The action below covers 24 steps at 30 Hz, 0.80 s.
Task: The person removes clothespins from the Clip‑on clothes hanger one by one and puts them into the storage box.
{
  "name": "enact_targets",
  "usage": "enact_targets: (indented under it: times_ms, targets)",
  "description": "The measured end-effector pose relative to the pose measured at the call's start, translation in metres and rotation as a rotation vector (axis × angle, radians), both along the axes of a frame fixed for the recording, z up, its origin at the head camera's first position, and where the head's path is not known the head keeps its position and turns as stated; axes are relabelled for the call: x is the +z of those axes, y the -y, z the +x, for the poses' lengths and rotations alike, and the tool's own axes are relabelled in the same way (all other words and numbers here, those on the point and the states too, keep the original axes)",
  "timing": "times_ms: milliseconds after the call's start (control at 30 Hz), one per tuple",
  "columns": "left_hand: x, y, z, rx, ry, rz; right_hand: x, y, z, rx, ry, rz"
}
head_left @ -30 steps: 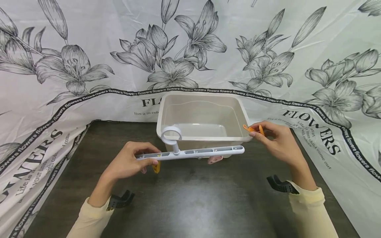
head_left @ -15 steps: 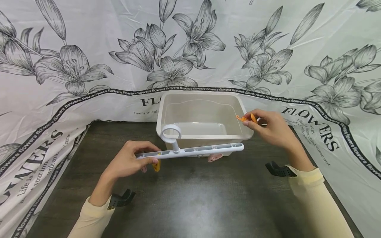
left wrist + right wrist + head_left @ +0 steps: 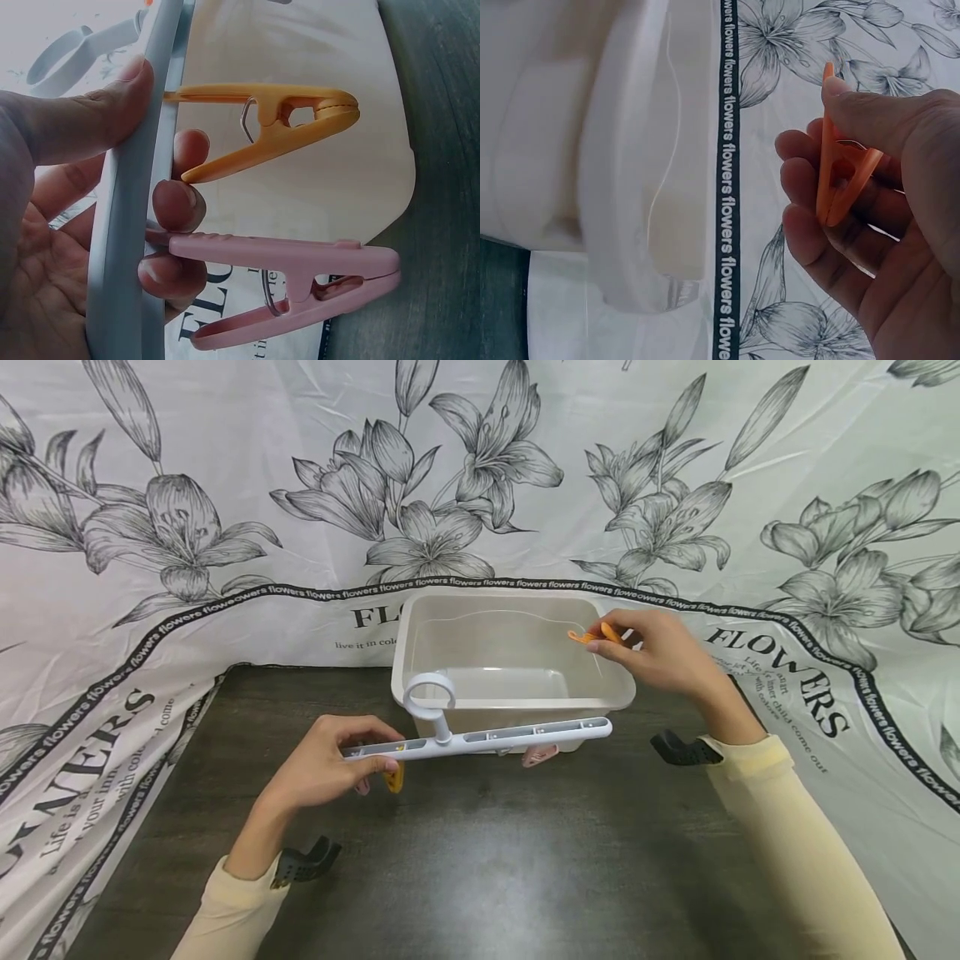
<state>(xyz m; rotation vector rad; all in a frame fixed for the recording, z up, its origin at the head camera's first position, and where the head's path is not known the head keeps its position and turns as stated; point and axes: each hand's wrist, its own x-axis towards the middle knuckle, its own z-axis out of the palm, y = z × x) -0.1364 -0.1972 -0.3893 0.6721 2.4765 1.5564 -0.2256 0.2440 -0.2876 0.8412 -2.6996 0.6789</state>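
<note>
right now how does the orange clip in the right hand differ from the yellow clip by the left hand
Colour: the orange clip is redder than the yellow clip. Support: the orange clip is held by the right hand, apart from the pale bar, while the yellow clip hangs from that bar beside the left hand. Both are similarly shaped spring clips.
</note>
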Motion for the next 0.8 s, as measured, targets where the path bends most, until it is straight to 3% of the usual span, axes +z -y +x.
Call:
enact_targets:
  times_ms: [200,400,600,800]
  targets:
    - [0.0,0.001,0.0,-0.003,-0.008,0.0,0.004,0.008,-0.014,0.02,0.027,0.03]
    - [0.001,0.001,-0.001,-0.006,-0.007,0.004,0.004,0.009,-0.019,-0.003,0.143,0.033]
    - [0.0,0.001,-0.001,-0.001,-0.001,-0.003,-0.003,0.004,-0.017,-0.006,0.204,0.024]
    - [0.0,0.001,-0.001,0.006,0.009,-0.005,-0.015,-0.002,-0.005,0.055,0.21,-0.054]
